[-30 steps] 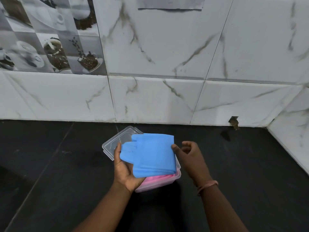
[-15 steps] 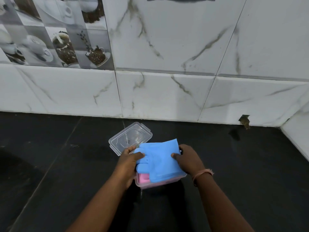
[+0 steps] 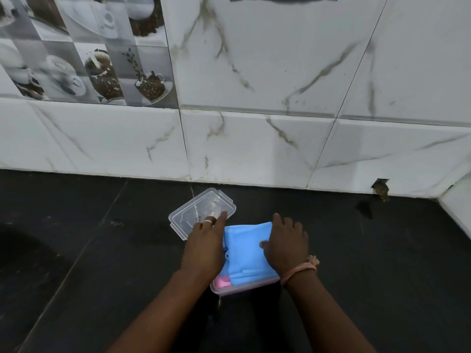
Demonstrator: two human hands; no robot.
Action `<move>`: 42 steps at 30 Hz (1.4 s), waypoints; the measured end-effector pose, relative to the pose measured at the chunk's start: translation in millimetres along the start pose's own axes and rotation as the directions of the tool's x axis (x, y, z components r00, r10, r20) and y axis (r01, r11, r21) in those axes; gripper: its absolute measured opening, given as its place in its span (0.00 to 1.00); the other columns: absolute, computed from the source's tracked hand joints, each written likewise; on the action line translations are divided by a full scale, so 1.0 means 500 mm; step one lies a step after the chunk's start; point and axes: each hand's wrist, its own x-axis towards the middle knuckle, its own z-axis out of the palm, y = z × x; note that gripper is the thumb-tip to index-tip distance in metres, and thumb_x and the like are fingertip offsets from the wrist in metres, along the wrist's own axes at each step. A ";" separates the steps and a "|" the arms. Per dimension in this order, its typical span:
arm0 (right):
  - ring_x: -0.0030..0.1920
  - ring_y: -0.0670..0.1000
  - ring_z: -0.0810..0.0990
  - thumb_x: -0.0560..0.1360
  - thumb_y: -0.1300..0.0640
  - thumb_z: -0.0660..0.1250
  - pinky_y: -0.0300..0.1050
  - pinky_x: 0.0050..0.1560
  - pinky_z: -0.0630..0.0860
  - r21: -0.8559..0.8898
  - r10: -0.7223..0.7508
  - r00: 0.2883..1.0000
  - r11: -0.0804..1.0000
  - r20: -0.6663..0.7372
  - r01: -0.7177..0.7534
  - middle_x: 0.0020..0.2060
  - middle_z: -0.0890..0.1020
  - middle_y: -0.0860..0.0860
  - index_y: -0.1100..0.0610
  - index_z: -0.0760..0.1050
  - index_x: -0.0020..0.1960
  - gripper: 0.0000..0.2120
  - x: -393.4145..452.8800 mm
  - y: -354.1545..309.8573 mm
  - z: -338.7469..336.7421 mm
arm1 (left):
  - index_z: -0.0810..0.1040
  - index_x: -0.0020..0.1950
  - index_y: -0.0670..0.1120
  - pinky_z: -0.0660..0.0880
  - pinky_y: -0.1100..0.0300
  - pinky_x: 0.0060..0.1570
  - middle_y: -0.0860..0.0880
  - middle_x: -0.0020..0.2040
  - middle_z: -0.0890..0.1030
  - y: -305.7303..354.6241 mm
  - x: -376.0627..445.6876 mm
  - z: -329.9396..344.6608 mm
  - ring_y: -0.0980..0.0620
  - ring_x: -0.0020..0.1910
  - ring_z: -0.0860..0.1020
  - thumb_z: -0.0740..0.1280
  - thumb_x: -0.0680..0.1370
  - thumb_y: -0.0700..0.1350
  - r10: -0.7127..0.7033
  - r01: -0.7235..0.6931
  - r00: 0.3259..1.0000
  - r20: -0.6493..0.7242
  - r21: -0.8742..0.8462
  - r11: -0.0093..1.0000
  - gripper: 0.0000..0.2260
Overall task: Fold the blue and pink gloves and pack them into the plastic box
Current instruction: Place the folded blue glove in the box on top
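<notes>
The folded blue glove [image 3: 246, 253] lies in the clear plastic box [image 3: 244, 288] on the black counter, on top of a pink glove [image 3: 222, 284] whose corner shows at the box's front left. My left hand [image 3: 207, 247] rests flat along the glove's left side, fingers stretched toward the lid. My right hand [image 3: 286, 244] presses palm-down on the glove's right side, fingers spread. Neither hand grips anything.
The clear lid [image 3: 201, 215] lies on the counter just behind and left of the box, partly under my left fingertips. A white marble-tiled wall [image 3: 254, 138] stands close behind, with a side wall [image 3: 458, 212] at the right. The dark counter [image 3: 89, 250] spreads on both sides.
The blue glove went from held above the box down into it. Both hands shifted from gripping it to pressing flat on top. My left fingers reached toward the lid.
</notes>
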 end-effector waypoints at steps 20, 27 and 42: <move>0.53 0.54 0.75 0.70 0.53 0.63 0.54 0.52 0.68 0.048 -0.280 0.939 0.954 -0.199 0.295 0.47 0.78 0.45 0.46 0.77 0.52 0.12 -0.008 0.005 0.060 | 0.82 0.42 0.49 0.74 0.50 0.44 0.49 0.35 0.84 0.012 -0.043 0.033 0.44 0.41 0.81 0.67 0.72 0.45 0.061 -0.057 0.994 -0.091 0.055 0.997 0.04; 0.52 0.55 0.74 0.73 0.51 0.66 0.55 0.52 0.70 0.048 -0.261 0.932 0.958 -0.252 0.282 0.51 0.77 0.49 0.47 0.81 0.46 0.05 -0.007 0.013 0.068 | 0.78 0.45 0.47 0.77 0.52 0.38 0.48 0.45 0.81 0.016 -0.043 0.033 0.42 0.39 0.82 0.69 0.74 0.41 0.012 -0.015 0.997 -0.070 -0.037 0.999 0.03; 0.48 0.55 0.78 0.73 0.47 0.70 0.53 0.50 0.74 0.043 -0.383 0.900 0.916 -0.208 0.399 0.48 0.80 0.50 0.51 0.81 0.52 0.11 -0.003 0.008 0.042 | 0.75 0.71 0.50 0.69 0.51 0.70 0.48 0.75 0.75 0.050 -0.057 0.058 0.46 0.72 0.73 0.59 0.82 0.59 0.126 -0.157 0.976 0.176 0.171 0.973 0.22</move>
